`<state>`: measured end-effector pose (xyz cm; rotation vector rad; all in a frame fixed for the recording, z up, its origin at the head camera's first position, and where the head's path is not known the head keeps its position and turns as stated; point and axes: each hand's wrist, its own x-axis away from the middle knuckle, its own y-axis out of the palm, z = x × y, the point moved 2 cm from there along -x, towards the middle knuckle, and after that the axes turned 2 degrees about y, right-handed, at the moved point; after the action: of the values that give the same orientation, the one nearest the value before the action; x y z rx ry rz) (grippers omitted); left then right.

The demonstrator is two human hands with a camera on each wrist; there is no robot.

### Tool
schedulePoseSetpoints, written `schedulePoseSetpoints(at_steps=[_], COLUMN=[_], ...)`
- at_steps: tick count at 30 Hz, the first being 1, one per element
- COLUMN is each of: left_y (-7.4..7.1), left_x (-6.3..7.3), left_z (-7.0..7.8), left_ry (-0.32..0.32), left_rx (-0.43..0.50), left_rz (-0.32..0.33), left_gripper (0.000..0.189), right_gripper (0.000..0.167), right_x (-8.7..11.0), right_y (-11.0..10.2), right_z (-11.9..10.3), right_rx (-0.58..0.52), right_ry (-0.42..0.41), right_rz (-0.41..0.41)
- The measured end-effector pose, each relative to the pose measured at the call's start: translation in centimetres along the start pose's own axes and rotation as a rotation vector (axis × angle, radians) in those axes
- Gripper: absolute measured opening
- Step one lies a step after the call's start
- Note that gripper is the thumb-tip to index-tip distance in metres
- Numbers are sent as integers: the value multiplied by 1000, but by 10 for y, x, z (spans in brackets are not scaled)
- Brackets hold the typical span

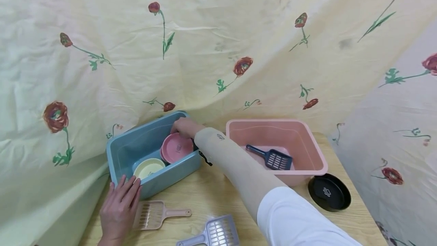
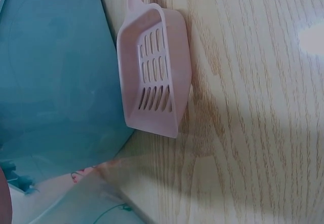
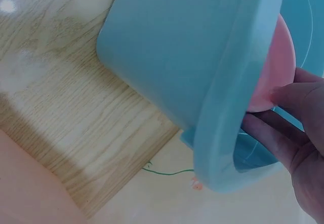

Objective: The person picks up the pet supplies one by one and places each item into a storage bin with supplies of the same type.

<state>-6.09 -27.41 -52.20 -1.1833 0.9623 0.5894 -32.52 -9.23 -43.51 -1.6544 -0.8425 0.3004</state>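
My right hand (image 1: 186, 126) reaches into the blue bin (image 1: 116, 158). Between thumb and fingers it pinches the rim of a round pink dish (image 1: 177, 148), also plain in the right wrist view, where the bin wall hides part of the pink dish (image 3: 276, 74). Beside it in the bin sits a pale yellow dish (image 1: 148, 167), partly behind the near wall. My left hand (image 1: 120, 208) lies with extended fingers at the bin's near left rim. Close by that hand is a pale pink slotted litter scoop (image 1: 153, 215), resting on the table against the bin in the left wrist view.
A pink bin (image 1: 307, 151) stands to the right, holding a dark blue litter scoop (image 1: 276, 160). At its near right corner lies a black dish (image 1: 329, 193) with a paw print. A lavender scoop (image 1: 218, 232) is at the table's front. Floral cloth (image 1: 205, 48) hangs behind.
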Motion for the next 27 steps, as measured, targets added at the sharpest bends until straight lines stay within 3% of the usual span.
schedulePoseSetpoints(at_steps=[8,14,18,20,24,27], left_y=[0,-1,0,1,3,3], left_x=[0,-1,-1,-1,0,2], left_z=[1,2,1,0,-1,-1], left_ry=[-11,-23,-23,-9,17,19], left_rx=[3,-2,0,7,10,12], left_rz=[-13,-26,-30,0,53,64], left_gripper=[45,46,48,46,41,42], right_gripper=[49,47,51,52,54,57], right_x=[-2,7,33,48,96,133], right_y=[0,-19,-38,-47,-66,-73], right_z=[-2,10,23,31,45,62], right_rx=[95,-16,-144,-200,-310,-358], right_ry=[-51,-78,-123,-172,-201,-161], right_rz=[-7,-24,-70,-71,-105,-156])
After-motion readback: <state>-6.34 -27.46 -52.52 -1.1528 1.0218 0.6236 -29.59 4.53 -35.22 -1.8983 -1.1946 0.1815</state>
